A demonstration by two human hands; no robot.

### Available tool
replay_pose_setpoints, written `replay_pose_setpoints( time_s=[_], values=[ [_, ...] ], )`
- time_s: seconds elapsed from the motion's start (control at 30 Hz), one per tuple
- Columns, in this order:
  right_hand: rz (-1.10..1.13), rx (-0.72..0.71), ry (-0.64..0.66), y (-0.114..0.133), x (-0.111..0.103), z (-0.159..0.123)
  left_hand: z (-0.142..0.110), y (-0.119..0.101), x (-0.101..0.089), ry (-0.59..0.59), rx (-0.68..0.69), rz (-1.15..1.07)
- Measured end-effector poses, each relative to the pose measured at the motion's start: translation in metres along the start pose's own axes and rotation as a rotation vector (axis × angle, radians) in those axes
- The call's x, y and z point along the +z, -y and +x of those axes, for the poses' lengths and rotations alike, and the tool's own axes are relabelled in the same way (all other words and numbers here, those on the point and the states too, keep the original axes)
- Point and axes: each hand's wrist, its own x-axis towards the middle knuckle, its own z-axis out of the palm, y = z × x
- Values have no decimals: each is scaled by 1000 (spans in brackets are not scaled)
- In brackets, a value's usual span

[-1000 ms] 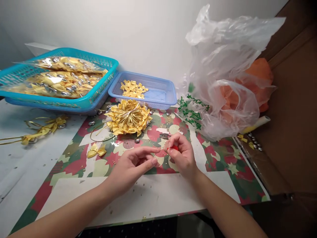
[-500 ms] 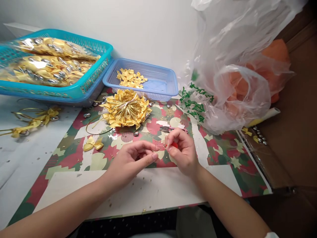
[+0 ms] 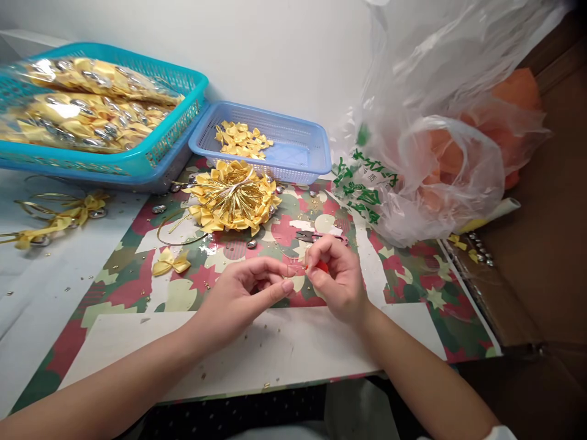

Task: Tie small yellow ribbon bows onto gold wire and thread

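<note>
One loose bow (image 3: 170,262), gold cluster (image 3: 232,198), snips (image 3: 304,236) beyond; right fingers (image 3: 322,282) pinch red item (image 3: 323,266), left fingers (image 3: 274,294) slightly parted.

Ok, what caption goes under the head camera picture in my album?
Right hand pinches a red thing near a bunch of gold bows.

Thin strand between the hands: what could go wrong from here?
The thin strand might slip from the left hand and be hard to spot against the patterned cover. The right hand, holding something red, could knock the pink-handled tool just beyond it.
</note>
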Motion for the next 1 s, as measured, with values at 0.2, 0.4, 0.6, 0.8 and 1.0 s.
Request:
replay_pose_setpoints(
  time_s=[0.2,0.4,0.6,0.8,1.0],
  values=[
    [-25,-2,5,0,1,1,0,-1,0,0,13,19],
    [-62,-17,-4,-1,1,0,0,-2,0,-36,25,83],
    [-83,-20,-12,-1,1,-1,-1,-3,1,-65,40,103],
    [-79,-14,-19,-1,0,0,-1,-3,1,-66,47,96],
    [-91,-13,-29,0,1,0,0,-3,0,-61,36,104]
  ],
)
